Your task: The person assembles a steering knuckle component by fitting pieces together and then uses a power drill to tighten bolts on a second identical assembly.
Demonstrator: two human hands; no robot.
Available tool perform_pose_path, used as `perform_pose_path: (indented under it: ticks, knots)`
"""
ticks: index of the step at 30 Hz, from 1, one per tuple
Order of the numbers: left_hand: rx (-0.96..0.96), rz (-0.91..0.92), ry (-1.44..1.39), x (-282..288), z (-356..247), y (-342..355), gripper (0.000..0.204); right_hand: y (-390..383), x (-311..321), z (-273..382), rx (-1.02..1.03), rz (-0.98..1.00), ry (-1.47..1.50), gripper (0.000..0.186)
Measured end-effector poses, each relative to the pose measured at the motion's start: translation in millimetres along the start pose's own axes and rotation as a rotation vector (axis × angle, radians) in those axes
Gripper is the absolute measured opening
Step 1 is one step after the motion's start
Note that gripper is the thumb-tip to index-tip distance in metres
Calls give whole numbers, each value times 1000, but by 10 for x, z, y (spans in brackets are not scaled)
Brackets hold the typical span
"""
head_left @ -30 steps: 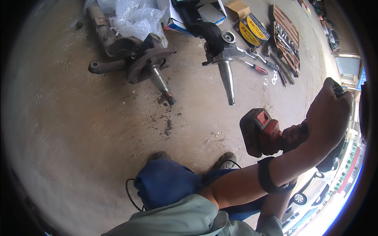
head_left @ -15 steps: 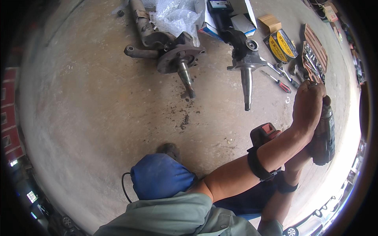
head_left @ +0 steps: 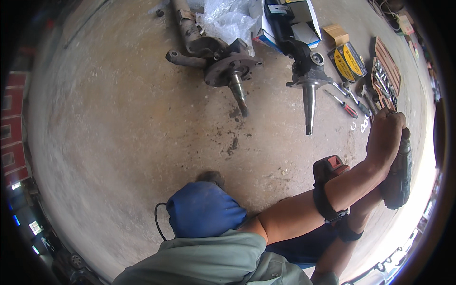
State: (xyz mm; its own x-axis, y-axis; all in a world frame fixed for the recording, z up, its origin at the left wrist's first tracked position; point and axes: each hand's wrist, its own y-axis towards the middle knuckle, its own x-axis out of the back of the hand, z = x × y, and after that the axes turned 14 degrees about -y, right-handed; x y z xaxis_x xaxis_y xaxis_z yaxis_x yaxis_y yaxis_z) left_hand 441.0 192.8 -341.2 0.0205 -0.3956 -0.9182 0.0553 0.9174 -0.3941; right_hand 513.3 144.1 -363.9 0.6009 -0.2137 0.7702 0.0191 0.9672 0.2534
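My right hand (head_left: 374, 195) holds a dark cordless drill (head_left: 399, 183) at the right; my left forearm hides most of its fingers. The drill's red-and-black battery (head_left: 328, 169) sticks out past that forearm. My left hand (head_left: 385, 135) is closed at the drill's front end, with a small metal piece (head_left: 391, 112) showing at its fingertips, too small to name. Beyond it lies an open brown socket set case (head_left: 387, 78) with sockets in it. A red-and-black screwdriver (head_left: 350, 110) and a ratchet (head_left: 362, 107) lie beside the case.
A worn spindle (head_left: 232, 71) and a clean new one (head_left: 309, 88) lie on the floor ahead. Around them are bubble wrap (head_left: 228, 21), an open white carton (head_left: 306, 26), a yellow-and-black box (head_left: 349, 61) and white rings (head_left: 364, 125). My blue-clad knee (head_left: 204, 211) is at lower centre.
The floor and everything on it have shifted slightly right in the view as my head turned. My hands stay together at the drill, now a little lower and further right. More white rings show.
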Motion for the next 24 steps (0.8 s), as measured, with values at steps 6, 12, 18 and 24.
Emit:
perform_pose_path:
  ticks: [6, 12, 18, 24]
  knots:
    - [21, 10, -27, -16, 62, -27, 14, -12, 59, -40, -17, 6, 43, 26]
    - [31, -1, -26, 18, 87, -22, 13, -11, 66, -71, -32, 16, 85, 29]
    - [32, -2, -26, 27, 129, -19, 13, -20, 96, -135, -50, 12, 108, 31]
    - [12, -9, -19, 34, 13, -62, 12, -28, 112, -131, -62, 16, 147, 34]
